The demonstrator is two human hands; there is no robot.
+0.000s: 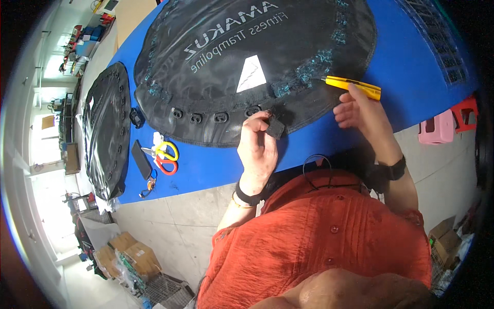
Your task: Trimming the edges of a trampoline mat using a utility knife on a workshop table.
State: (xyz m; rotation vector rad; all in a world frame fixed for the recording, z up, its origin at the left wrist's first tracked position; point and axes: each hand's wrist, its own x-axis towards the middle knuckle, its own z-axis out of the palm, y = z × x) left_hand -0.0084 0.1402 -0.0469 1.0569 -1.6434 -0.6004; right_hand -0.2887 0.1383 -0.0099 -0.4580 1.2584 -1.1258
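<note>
A large round black trampoline mat lies on the blue table, with bluish-green frayed patches in a ring near its edge. Along its near rim sit several black plastic buckles on straps. At that rim my left hand is closed, pinching a short black webbing strap between thumb and fingers. Over the mat's right side, my right hand has its thumb against a yellow utility knife, whose blade points left. Its other fingers are curled. A white paper label shows on the mat.
Left of the mat are scissors with red and yellow handles, a dark flat bar and another black mat. Pink and red stools stand by the table's right. Cardboard boxes are on the left floor.
</note>
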